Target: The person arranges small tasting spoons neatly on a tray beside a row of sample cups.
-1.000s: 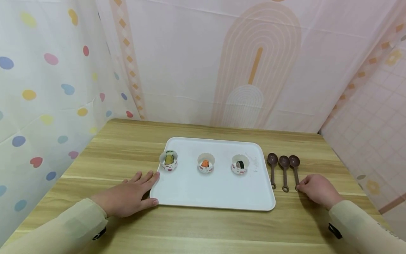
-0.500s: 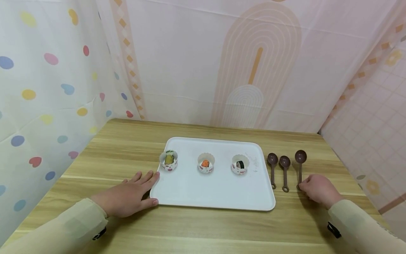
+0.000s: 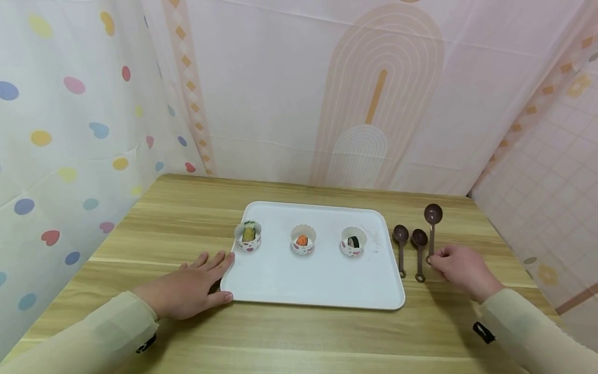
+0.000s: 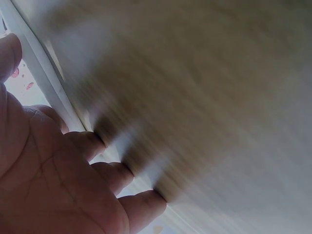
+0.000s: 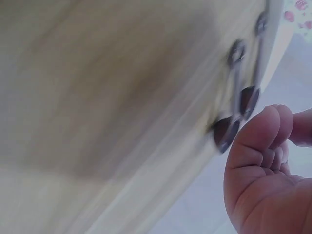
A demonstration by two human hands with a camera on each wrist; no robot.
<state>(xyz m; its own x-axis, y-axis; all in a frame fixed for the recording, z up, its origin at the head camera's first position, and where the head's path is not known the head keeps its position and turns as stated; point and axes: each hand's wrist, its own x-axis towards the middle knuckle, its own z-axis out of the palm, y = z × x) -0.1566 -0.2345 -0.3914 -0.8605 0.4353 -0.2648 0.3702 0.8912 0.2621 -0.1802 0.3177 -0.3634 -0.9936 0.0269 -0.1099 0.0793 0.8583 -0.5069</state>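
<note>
My right hand (image 3: 462, 267) pinches the ringed handle end of a dark brown round-bowled spoon (image 3: 433, 214), whose bowl points away from me, just right of the other spoons. In the right wrist view, curled fingers (image 5: 265, 129) hide the held spoon. Two similar spoons, a middle one (image 3: 420, 239) and a left one (image 3: 401, 235), lie on the table between that hand and the white tray (image 3: 303, 283). My left hand (image 3: 187, 288) lies with fingers spread at the tray's left edge, fingertips touching it; the left wrist view shows its palm (image 4: 48, 180).
Three patterned paper cups stand in a row on the tray: a left cup (image 3: 249, 247) with a green-yellow piece, a middle cup (image 3: 303, 249) with an orange one, and a right cup (image 3: 352, 250) with a black-wrapped roll. Patterned curtains (image 3: 261, 93) surround the wooden table (image 3: 303, 343).
My right hand has shifted the rightmost spoon, first swinging its bowl right, then moving it farther from me and slightly left. The left hand, tray and cups have stayed put.
</note>
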